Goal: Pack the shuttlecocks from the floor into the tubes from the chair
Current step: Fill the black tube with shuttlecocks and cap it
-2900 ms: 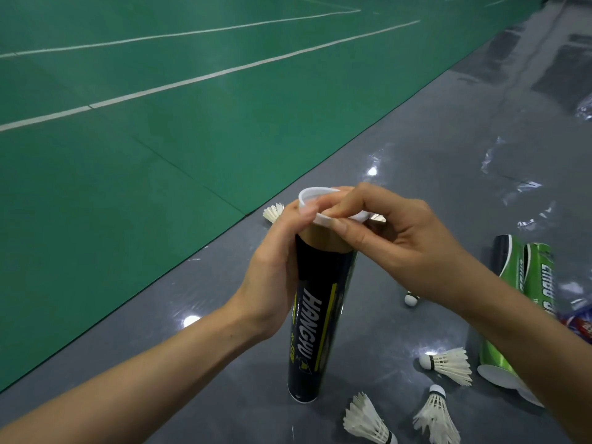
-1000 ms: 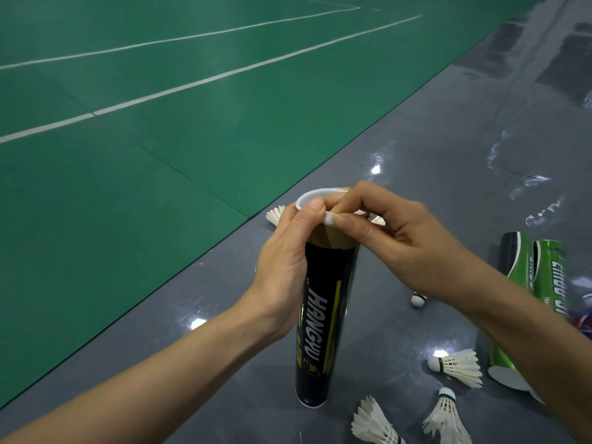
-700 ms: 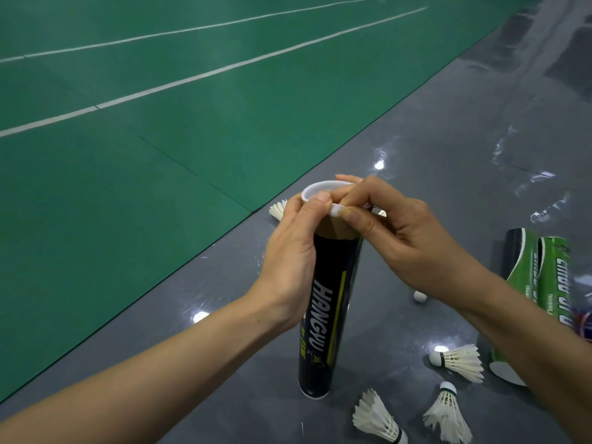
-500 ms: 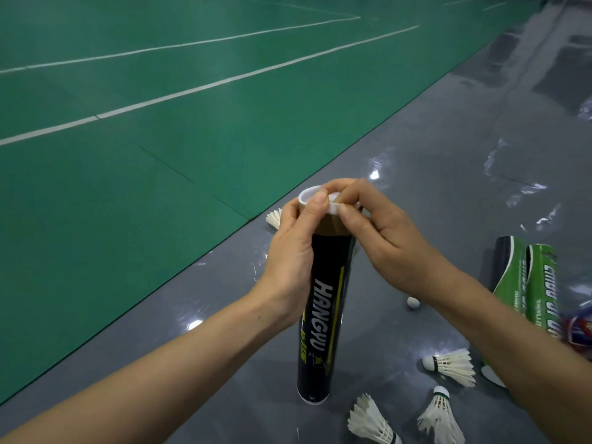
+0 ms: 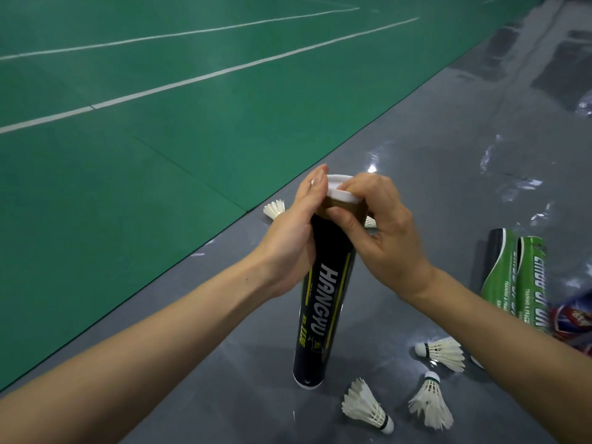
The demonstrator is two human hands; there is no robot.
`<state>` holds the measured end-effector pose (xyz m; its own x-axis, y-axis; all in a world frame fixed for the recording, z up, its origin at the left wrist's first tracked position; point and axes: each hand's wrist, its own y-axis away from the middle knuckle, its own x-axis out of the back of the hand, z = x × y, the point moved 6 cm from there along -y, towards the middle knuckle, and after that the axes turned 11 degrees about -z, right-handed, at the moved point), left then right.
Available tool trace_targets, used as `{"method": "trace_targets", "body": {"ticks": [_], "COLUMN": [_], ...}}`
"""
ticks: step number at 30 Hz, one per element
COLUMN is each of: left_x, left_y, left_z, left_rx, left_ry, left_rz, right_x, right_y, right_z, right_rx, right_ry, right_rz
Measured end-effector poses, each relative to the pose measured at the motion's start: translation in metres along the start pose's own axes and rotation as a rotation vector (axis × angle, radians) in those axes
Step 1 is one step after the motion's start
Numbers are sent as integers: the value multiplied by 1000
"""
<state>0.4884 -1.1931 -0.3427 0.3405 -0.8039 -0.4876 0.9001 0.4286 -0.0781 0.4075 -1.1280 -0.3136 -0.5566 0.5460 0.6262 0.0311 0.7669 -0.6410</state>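
Observation:
A black tube (image 5: 323, 315) marked HANGYU stands upright on the grey floor. Its white cap (image 5: 341, 192) sits on the tube's top, above a brown collar. My left hand (image 5: 294, 238) wraps the tube's upper part from the left. My right hand (image 5: 381, 232) grips the top from the right, thumb on the collar and fingers on the cap. White shuttlecocks lie loose: one (image 5: 365, 406) and another (image 5: 431, 403) near the tube's base, a third (image 5: 443, 352) to the right, and one (image 5: 275, 209) behind the hands.
Two green tubes (image 5: 515, 280) lie side by side on the floor at the right, next to a red and blue package (image 5: 573, 325). The green court mat (image 5: 160, 123) with white lines borders the grey floor (image 5: 448, 139) on the left.
The white cap, earlier held tilted above the tube's mouth by both hands, now sits down on the tube's top. My left hand has slid lower around the tube.

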Motion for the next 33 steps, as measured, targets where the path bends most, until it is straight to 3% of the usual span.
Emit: {"method": "trace_targets", "body": {"ticks": [2,5,8,12,17,22,28,33], "left_x": [9,23,45,88,137,160,177,189], "left_y": [-4,-5,6,32,61,78,64,47], "left_z": [-5,-24,-66,-94,-89,-107,-101,-55], "left_rx": [14,46,267,552,757,885,813,592], "left_ry": [-49,-359,-608,-695,-870,-807,-858,-939], "left_rz": [-9,-83,-163,-113,-157,-214,-74,242], "right_x": [1,6,21,34,14,-11,-36,-49], "right_y": [0,-2,-13,2,83,125,135,157], "right_z": [7,23,46,115,193,219,241,259], "right_rx": [-17,-142,-330,-633,-1056,-1218,-1308,-1433], "right_ry": [-33,-74,-171,-358,-520,-669,-750,-787], "right_rz": [24,47,120,256,380,476,535,465]}}
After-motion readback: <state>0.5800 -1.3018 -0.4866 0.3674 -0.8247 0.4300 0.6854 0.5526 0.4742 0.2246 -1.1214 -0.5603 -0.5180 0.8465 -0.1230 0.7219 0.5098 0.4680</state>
